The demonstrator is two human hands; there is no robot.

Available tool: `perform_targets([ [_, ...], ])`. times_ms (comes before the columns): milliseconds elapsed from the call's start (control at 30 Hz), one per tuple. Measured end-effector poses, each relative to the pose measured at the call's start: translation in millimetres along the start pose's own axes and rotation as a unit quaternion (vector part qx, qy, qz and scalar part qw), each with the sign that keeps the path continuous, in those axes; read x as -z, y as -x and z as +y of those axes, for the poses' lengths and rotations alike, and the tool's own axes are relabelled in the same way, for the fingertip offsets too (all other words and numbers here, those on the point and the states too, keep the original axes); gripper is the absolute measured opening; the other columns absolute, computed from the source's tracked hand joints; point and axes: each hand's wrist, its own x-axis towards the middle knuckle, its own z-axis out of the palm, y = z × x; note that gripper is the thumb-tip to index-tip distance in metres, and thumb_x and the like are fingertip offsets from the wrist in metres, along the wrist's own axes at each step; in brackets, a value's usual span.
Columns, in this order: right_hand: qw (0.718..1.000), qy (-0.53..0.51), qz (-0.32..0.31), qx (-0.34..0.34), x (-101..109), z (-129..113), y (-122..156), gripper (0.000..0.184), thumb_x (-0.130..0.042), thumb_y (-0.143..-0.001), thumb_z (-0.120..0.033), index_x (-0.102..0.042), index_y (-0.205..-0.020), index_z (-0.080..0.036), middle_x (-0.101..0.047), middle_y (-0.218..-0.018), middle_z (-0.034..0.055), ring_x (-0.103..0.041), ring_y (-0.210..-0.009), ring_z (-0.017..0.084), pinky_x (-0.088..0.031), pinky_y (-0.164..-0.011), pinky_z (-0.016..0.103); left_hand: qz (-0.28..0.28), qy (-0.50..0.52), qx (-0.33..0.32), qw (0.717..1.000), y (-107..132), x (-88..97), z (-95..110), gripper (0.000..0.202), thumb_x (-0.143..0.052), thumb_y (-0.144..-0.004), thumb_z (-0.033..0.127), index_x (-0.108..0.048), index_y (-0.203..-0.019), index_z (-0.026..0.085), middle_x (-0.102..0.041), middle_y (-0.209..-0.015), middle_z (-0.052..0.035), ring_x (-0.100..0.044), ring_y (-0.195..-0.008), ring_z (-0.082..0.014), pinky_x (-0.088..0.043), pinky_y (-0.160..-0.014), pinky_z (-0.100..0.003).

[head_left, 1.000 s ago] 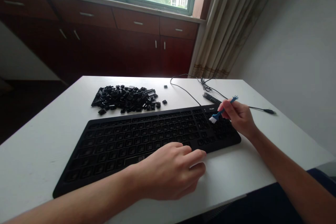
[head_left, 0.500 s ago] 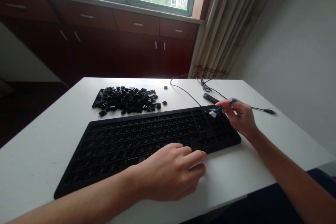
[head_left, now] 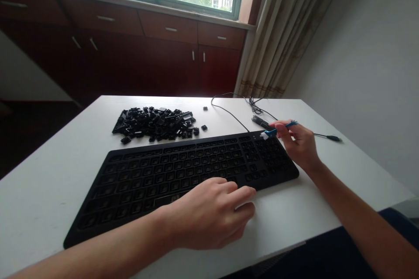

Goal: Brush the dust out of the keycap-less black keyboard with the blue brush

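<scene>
Blue brush (head_left: 270,132) rose to keyboard (head_left: 183,170) edge; right hand (head_left: 299,146) pinches it; left hand (head_left: 209,213) empty.

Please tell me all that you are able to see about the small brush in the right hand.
The small blue brush has a slim handle that looks like plastic, a forked, spiky far end and a short tuft of white bristles. The right hand pinches it between thumb and fingers, nearly level. The bristles sit at the back edge of the black computer keyboard; contact is hard to tell.

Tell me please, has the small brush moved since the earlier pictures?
Yes, the brush moved away from the person, to the far edge of the keyboard.
</scene>
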Motion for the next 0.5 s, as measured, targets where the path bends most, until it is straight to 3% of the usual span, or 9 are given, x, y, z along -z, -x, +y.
perform_targets([
  [167, 0.998, -0.059, 0.013, -0.017, -0.6, 3.4, 0.9, 0.032, -0.048, -0.105, -0.044, -0.07, -0.102, -0.022, -0.064, -0.08, 0.0035, -0.057, -0.066, 0.015, -0.047, -0.059, 0.029, 0.001, 0.001, 0.002, 1.0, -0.2, -0.1, 0.2, 0.015, -0.051, -0.098, 0.025, -0.064, -0.095, 0.018, -0.067, -0.121, -0.0075, -0.056, -0.072, -0.014, -0.051, -0.067, -0.033],
  [267, 0.994, -0.095, -0.025, -0.04, -1.7, 6.3, 3.4, 0.034, -0.046, -0.106, -0.047, -0.069, -0.1, -0.022, -0.061, -0.076, 0.0023, -0.055, -0.063, 0.014, -0.045, -0.056, 0.029, 0.002, 0.001, 0.003, 1.0, -0.6, 0.1, 0.5, 0.016, -0.051, -0.098, 0.025, -0.065, -0.095, 0.018, -0.067, -0.12, -0.007, -0.057, -0.072, -0.014, -0.051, -0.067, -0.034],
  [500, 0.989, -0.099, -0.111, -0.018, -1.1, 4.8, 4.0, 0.035, -0.044, -0.107, -0.046, -0.065, -0.093, -0.022, -0.062, -0.078, 0.0024, -0.056, -0.067, 0.015, -0.045, -0.061, 0.03, 0.003, -0.001, 0.003, 1.0, -0.5, 0.1, 0.1, 0.015, -0.052, -0.098, 0.026, -0.064, -0.095, 0.018, -0.067, -0.117, -0.0081, -0.056, -0.071, -0.0135, -0.05, -0.067, -0.032],
])
